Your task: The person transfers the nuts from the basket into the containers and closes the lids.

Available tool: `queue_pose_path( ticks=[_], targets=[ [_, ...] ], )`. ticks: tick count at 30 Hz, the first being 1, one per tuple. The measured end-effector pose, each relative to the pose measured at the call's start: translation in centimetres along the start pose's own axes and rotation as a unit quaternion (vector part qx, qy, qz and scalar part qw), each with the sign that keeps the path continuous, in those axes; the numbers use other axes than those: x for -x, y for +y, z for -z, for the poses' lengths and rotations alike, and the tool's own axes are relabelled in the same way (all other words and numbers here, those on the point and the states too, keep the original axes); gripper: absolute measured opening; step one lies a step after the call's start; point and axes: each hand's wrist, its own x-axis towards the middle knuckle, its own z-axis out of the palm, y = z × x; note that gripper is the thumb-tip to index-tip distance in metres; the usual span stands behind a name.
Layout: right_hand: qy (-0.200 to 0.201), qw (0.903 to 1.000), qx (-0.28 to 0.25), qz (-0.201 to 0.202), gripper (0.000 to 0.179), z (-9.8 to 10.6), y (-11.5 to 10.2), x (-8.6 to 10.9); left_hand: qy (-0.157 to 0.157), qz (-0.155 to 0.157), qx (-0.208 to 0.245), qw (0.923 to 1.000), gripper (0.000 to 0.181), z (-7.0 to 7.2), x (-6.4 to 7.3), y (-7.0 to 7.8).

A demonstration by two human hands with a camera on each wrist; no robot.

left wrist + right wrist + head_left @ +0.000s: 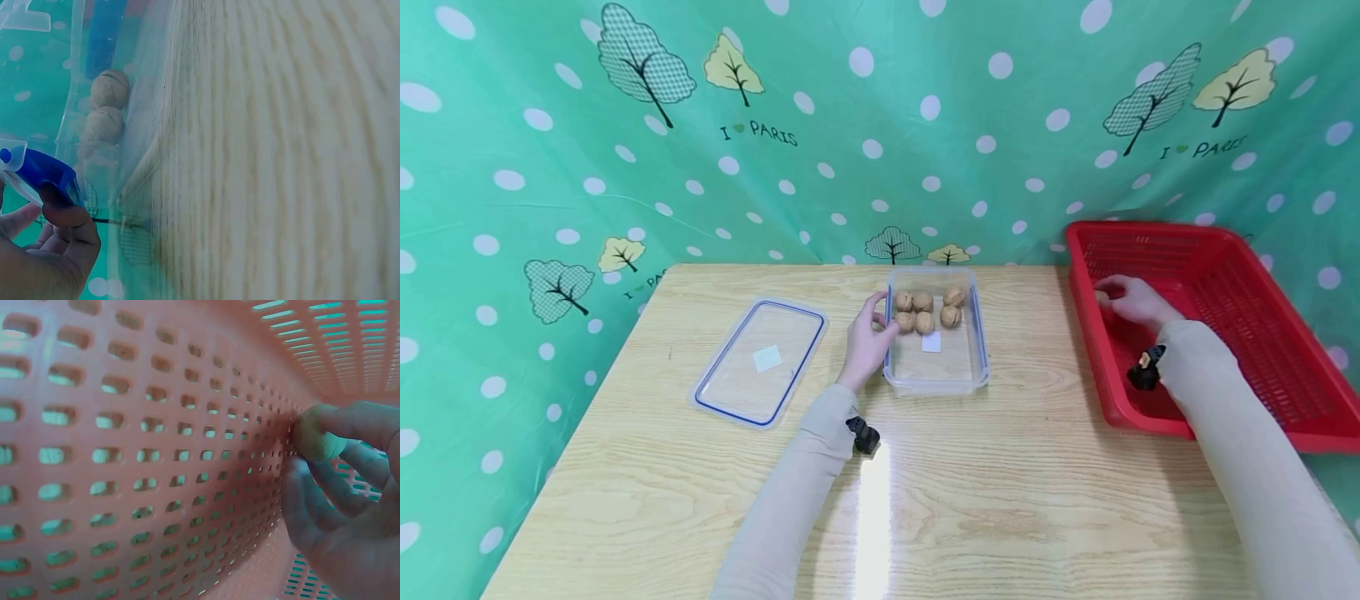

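A clear plastic container [955, 362] stands open on the table with several walnuts [922, 302] toward its far end. Two of these walnuts [951, 316] sit apart on the right. My left hand [867, 343] grips the container's left edge. In the left wrist view, its thumb and fingers hold a clear flap with a blue strip [47, 172]. Inside the red basket [1116, 398], close to its left wall, my right hand [1138, 302] pinches a walnut [312, 434] between thumb and fingers.
Left of the container, a clear lid with a blue seal [752, 387] lies flat on the wooden table [985, 500]. A green dotted cloth [820, 133] hangs behind. The basket's raised, slotted walls [156, 456] surround the right hand.
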Motion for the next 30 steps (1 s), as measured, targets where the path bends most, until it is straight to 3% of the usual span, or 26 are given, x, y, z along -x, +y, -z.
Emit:
queue_pose_path(
  ticks=[5, 16, 30],
  targets=[
    [-0.006, 0.9998, 0.011, 0.013, 0.059, 0.2, -0.2, 0.0, 0.0, -0.002, -0.001, 1.0, 0.059, 0.1, 0.1, 0.1],
    [0.025, 0.9992, 0.001, 0.033, 0.055, 0.9, -0.5, 0.1, -0.006, -0.006, -0.005, 0.9999, 0.059, 0.1, -0.1, -0.2],
    [0.05, 0.9982, -0.016, 0.027, 0.063, 2.3, -2.2, 2.1, -0.006, 0.0, -0.001, 1.0, 0.06, 0.1, 0.0, -0.1]
  ],
)
